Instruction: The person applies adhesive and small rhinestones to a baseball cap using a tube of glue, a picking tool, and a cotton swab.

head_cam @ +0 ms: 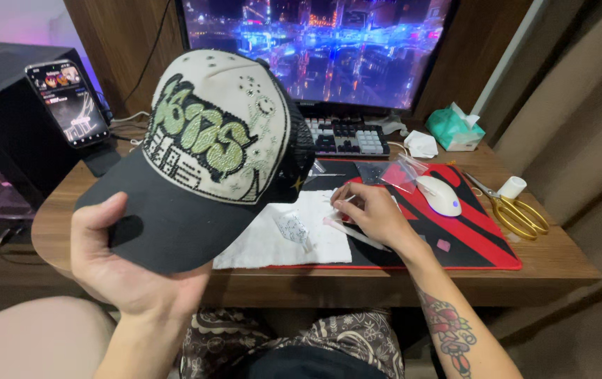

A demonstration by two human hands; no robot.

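Wooden desk (553, 263) against a dark wood-panelled wall (115, 42) — monitor (315, 49) glowing blue.

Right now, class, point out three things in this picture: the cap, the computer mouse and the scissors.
cap (202, 133), head view, on the pale front panel with green lettering.
mouse (440, 195), head view, on its white top shell.
scissors (522, 217), head view, on the gold handle loops.
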